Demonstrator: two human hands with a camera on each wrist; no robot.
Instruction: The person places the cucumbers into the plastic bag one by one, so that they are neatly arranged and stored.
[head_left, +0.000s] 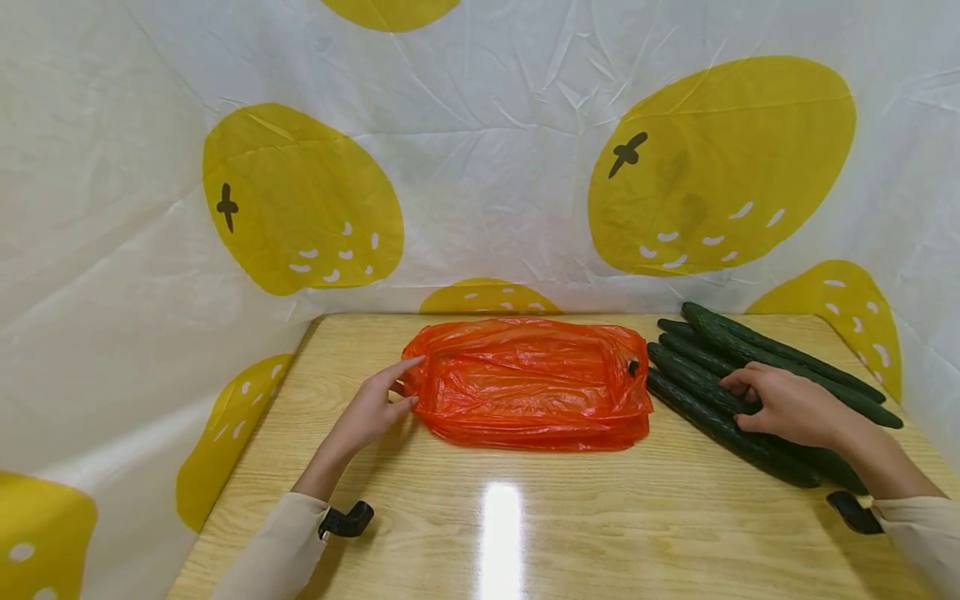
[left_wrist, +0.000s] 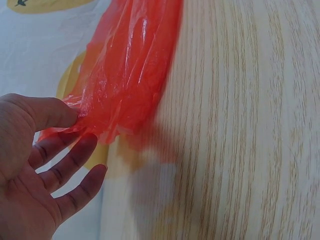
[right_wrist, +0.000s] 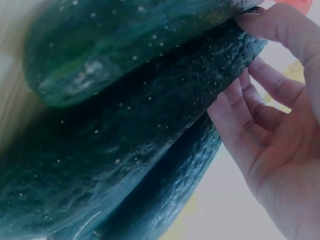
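A thin red plastic bag [head_left: 525, 379] covers a rectangular, sunken shape on the wooden table, perhaps a tray or basket, whose own surface is hidden. My left hand [head_left: 371, 408] is at the bag's left end, and in the left wrist view its thumb and index finger pinch the crumpled plastic, the other fingers spread below. Right of the bag lies a pile of several dark green cucumbers [head_left: 780, 354]. Over them my right hand [head_left: 798, 406] grips one bumpy cucumber [right_wrist: 165, 95], thumb on one side and fingers on the other.
A small black thing [head_left: 633, 367] shows at the bag's right end. The wooden table [head_left: 420, 517] reaches toward me, with a bright glare in front. A white sheet with yellow fruit prints [head_left: 480, 183] hangs behind and at both sides.
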